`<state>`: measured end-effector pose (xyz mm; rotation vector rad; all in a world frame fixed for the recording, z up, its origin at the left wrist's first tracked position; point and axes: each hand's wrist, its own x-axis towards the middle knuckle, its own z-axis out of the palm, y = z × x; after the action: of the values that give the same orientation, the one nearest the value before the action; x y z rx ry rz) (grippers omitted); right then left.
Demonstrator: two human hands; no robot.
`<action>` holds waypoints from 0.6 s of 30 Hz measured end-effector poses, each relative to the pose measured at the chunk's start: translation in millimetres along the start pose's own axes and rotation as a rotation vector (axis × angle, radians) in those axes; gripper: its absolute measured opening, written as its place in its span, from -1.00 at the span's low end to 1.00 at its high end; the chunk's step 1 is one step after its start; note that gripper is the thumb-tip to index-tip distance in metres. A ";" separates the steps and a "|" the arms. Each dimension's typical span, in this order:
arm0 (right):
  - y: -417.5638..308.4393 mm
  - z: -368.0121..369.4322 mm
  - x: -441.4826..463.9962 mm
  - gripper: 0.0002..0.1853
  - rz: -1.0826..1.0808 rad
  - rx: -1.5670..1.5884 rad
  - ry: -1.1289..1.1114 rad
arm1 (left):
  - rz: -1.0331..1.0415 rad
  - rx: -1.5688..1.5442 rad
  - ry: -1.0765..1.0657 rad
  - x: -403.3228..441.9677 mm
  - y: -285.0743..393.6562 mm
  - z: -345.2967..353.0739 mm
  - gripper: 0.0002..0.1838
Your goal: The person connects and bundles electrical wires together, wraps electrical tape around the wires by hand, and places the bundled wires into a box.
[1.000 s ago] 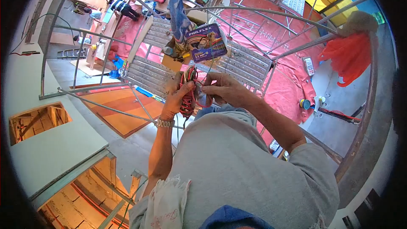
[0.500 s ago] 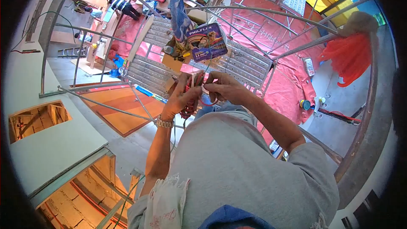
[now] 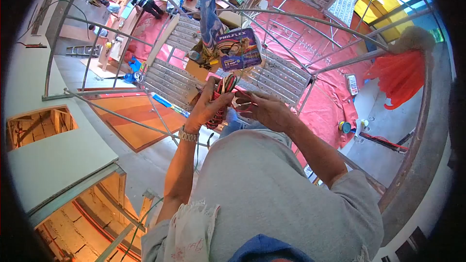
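My left hand, with a watch on its wrist, grips a coiled bundle of electrical wire. Red, white, green and dark strands show in the coil, which bulges above and below the fingers. Close by on the right, my right hand has its fingers curled round a loose length of red and white wire. Part of that length is hidden by the fingers. Just beyond my hands a purple Philflex wire box stands on the scaffold.
Perforated metal scaffold planks lie beyond my hands, with tube rails around me. A red cloth bundle hangs at the right. Below, pink sheeting covers the floor. Other people are at the upper left. A wall opening is at left.
The wire bundle has turned and rises higher above my left hand, showing more strands. My right hand has shifted slightly right and down, with the loose wire in its fingers.
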<state>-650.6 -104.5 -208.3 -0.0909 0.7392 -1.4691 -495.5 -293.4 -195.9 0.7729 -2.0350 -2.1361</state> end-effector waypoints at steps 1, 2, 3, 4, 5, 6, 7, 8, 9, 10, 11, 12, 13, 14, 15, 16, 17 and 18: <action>-1.6 2.0 -5.2 -0.58 0.039 -0.013 0.024 | -0.009 0.035 -0.001 -0.3 -0.4 -1.7 -0.53; 0.6 -3.9 -6.8 -0.58 0.041 -0.014 0.024 | -0.019 0.071 -0.004 -0.8 -0.7 -3.0 -0.52; 5.5 -14.2 -6.9 -0.56 0.012 -0.232 -0.016 | -0.019 0.070 -0.004 -0.7 -3.4 -4.0 -0.52; 9.3 -22.3 -5.9 -0.53 -0.018 -0.451 -0.055 | -0.016 0.071 -0.018 0.0 -6.0 -4.3 -0.51; 12.5 -28.8 -4.1 -0.53 -0.018 -0.450 -0.054 | -0.013 0.073 -0.033 0.3 -7.6 -4.2 -0.50; 15.6 -34.5 -2.7 -0.54 -0.012 -0.523 -0.082 | -0.015 0.072 -0.034 -0.7 -8.7 -4.3 -0.50; 17.6 -38.4 -1.3 -0.54 -0.007 -0.598 -0.111 | -0.028 0.090 -0.055 -1.4 -4.4 -3.4 -0.50; 20.1 -40.9 -0.7 -0.54 -0.007 -0.596 -0.109 | -0.041 0.108 -0.078 -2.0 -0.9 -2.5 -0.50; 22.6 -42.8 -0.1 -0.55 -0.037 -0.663 -0.130 | -0.043 0.107 -0.079 -2.4 0.5 -1.4 -0.50; 22.9 -41.3 0.9 -0.56 -0.067 -0.731 -0.154 | -0.030 0.152 -0.080 -2.4 1.9 -0.4 -0.50; 23.1 -39.0 0.7 -0.56 -0.066 -0.730 -0.157 | -0.018 0.196 -0.079 -3.0 3.5 -0.2 -0.50; 23.1 -35.8 -1.8 -0.58 -0.107 -0.795 -0.137 | -0.021 0.195 -0.078 -4.0 5.8 -1.0 -0.50; 20.6 -31.0 -4.5 -0.59 -0.148 -0.861 -0.116 | -0.032 0.227 -0.092 -4.5 9.1 -2.2 -0.49; 15.5 -25.4 -4.7 -0.59 -0.147 -0.864 -0.118 | -0.041 0.261 -0.102 -4.0 13.5 -3.0 -0.49; 10.9 -18.4 -4.4 -0.60 -0.172 -0.977 -0.126 | -0.041 0.259 -0.097 -4.8 19.3 -3.1 -0.49; 9.1 -14.4 -3.4 -0.60 -0.198 -1.088 -0.134 | -0.091 0.279 -0.120 -5.7 26.1 -2.8 -0.50; 13.2 -17.3 -0.6 -0.60 -0.198 -1.089 -0.136 | -0.138 0.299 -0.145 -5.6 29.6 -2.3 -0.50; 21.9 -25.0 4.1 -0.61 -0.205 -1.144 -0.195 | -0.137 0.300 -0.143 -3.9 22.3 -1.6 -0.50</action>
<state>-644.5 -95.8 -240.1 -1.1851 1.3488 -1.0319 -497.5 -295.7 -173.5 0.8375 -2.4848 -2.0320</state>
